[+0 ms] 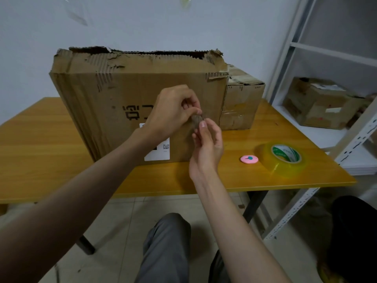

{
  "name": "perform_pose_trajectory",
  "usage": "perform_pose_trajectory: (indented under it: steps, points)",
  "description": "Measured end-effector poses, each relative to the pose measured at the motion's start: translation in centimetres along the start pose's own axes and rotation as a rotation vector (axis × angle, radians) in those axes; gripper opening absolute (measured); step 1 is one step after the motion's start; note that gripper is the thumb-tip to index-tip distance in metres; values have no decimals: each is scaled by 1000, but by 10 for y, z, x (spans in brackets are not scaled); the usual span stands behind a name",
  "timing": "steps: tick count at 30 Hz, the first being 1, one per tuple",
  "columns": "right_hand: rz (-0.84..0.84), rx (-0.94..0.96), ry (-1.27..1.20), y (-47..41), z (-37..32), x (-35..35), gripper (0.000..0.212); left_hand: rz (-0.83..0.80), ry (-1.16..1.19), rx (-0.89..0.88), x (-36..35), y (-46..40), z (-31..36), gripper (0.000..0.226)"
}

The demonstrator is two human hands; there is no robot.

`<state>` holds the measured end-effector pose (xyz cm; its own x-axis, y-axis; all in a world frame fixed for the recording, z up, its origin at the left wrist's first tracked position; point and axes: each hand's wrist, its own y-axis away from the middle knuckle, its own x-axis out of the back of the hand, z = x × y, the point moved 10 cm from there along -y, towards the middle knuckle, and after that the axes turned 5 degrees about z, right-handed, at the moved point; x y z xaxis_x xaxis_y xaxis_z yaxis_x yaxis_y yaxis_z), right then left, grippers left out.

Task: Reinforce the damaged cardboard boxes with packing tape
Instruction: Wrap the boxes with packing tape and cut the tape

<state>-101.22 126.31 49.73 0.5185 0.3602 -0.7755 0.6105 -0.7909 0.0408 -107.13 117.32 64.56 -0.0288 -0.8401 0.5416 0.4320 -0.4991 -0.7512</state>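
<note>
On the table (61, 144), both hands pinch a small scrap: left hand (173, 111), right hand (206, 144). Box (114, 88) edges look torn and untaped; roll (283, 160) lies idle, so most work probably remains.

A plain storeroom or packing room: bare wall (142, 21), tiled floor (114, 231), white metal shelving (289, 56) holding a battered box (318, 103), and a wooden table (40, 144).

Both forearms reach forward, left hand (173, 111) and right hand (206, 148) meeting (fingers pinched).
</note>
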Motion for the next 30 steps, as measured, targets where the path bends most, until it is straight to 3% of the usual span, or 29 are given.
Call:
perform_pose_trajectory:
  steps: [7,11,19,30]
  points:
    - [217,16,-10,7,8,8,20,29,-370,-112,-6,-6,23,10]
    - [322,-67,-78,8,14,12,42,38,-470,-167,-6,-10,31,14]
    - [362,-132,-56,6,19,9,9,59,-596,-228,-11,-7,28,18]
    - [376,-135,-38,4,20,10,6,116,-620,-250,-8,-6,24,19]
